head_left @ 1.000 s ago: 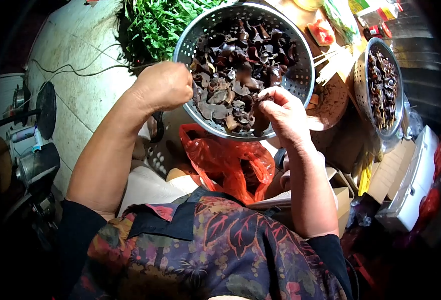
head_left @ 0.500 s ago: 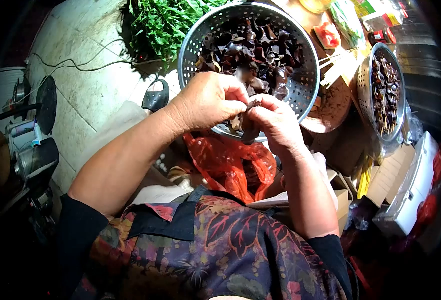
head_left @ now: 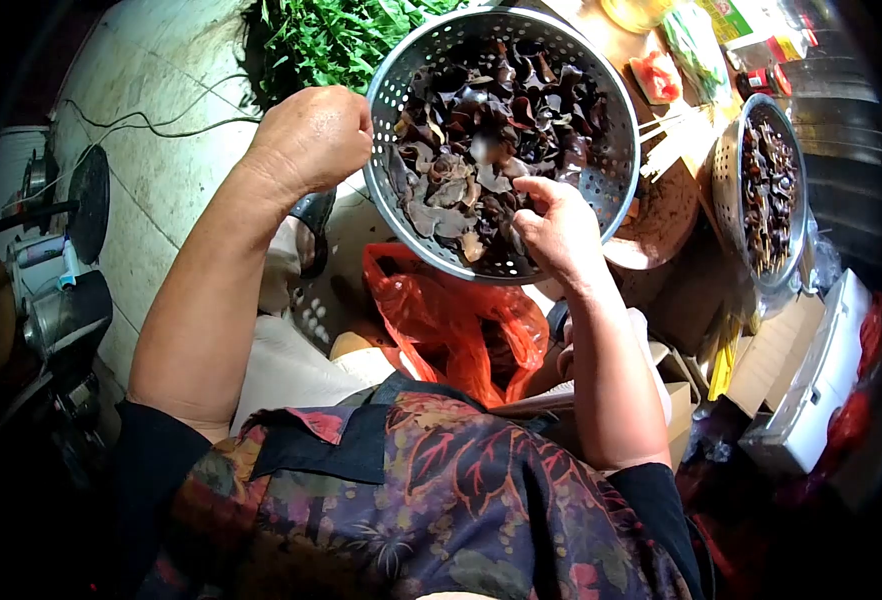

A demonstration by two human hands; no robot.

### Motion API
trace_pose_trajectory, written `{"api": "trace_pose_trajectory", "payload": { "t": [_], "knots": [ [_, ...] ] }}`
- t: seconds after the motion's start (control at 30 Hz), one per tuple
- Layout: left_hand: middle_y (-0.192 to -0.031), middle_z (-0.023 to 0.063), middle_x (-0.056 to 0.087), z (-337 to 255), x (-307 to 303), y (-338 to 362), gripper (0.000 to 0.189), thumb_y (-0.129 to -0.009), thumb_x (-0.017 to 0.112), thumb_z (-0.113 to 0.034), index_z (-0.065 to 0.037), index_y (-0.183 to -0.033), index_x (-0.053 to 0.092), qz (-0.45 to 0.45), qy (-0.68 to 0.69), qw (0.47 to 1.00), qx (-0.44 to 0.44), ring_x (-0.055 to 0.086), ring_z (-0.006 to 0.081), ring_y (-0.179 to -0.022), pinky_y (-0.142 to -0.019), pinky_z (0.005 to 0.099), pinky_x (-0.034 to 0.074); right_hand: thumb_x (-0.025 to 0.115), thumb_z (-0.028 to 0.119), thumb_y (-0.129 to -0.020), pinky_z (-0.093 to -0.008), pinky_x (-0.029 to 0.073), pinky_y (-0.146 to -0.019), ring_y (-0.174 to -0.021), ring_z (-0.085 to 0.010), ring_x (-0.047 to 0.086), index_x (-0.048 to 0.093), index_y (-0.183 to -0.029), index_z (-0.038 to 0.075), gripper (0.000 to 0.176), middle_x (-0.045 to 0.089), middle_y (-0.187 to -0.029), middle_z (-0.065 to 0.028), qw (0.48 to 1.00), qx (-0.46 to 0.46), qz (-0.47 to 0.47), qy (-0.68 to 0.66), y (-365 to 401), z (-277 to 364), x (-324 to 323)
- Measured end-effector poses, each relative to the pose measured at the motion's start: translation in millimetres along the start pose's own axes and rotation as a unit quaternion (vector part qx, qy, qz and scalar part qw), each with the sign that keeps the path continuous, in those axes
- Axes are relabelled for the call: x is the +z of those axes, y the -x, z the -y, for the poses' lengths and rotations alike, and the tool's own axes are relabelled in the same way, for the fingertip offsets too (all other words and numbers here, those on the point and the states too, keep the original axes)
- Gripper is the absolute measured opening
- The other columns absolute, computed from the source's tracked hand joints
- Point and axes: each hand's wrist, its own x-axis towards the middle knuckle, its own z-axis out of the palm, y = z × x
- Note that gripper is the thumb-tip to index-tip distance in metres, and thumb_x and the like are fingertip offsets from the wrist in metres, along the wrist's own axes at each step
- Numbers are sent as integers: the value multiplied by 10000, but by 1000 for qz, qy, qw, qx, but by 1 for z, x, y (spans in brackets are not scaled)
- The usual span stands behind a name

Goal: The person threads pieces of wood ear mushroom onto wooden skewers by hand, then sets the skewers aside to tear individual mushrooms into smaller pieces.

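Observation:
A metal colander (head_left: 379, 170) full of dark wood ear mushrooms (head_left: 521, 110) sits in front of me. My left hand (head_left: 311, 140) is closed in a fist at the colander's left rim. Whether anything is in that fist is hidden from me. Over the near right part of the mushrooms is my right hand (head_left: 564, 235), its thumb and forefinger apart with no piece plainly between them. Paler brown pieces lie flat on the near left of the pile. Below the colander hangs a red plastic bag (head_left: 451, 320).
Leafy greens (head_left: 321, 45) lie on the tiled floor at the far left. A second colander (head_left: 799, 180) at the right holds skewered dark pieces. Wooden skewers (head_left: 676, 130) stick out between the two. A white foam box (head_left: 811, 375) and cardboard (head_left: 776, 350) are lower right.
My hands were together over the near rim around a mushroom piece and have come apart. The left has moved left and up to the rim; the right has shifted slightly right, its fingers parted.

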Motion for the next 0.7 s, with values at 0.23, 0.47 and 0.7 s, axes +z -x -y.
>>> {"api": "trace_pose_trajectory", "payload": {
  "t": [0.23,0.47,0.7],
  "knots": [
    [-857,142,658,-10,33,-3,251,-713,500,-108,-41,-898,657,-18,110,979,170,635,290,-802,-781,375,500,592,105,-727,-361,455,-900,-1000,-315,595,591,-1120,-12,410,617,-1046,-202,998,-20,-6,55,-10,-5,16],
    [-1002,137,583,-27,84,0,400,-754,576,-125,-89,-1151,533,31,11,983,183,597,317,-923,-779,398,503,587,99,-725,-296,488,-814,-863,-228,647,618,-1100,3,388,661,-945,-164,985,-3,-10,-174,1,0,0],
    [-905,142,605,-46,101,-8,293,-772,561,-151,-90,-1058,575,63,-74,977,191,626,309,-830,-727,402,510,604,111,-706,-295,492,-773,-801,-190,624,592,-1174,77,470,651,-919,-142,991,40,23,-123,1,-11,-4]
  ]
}}
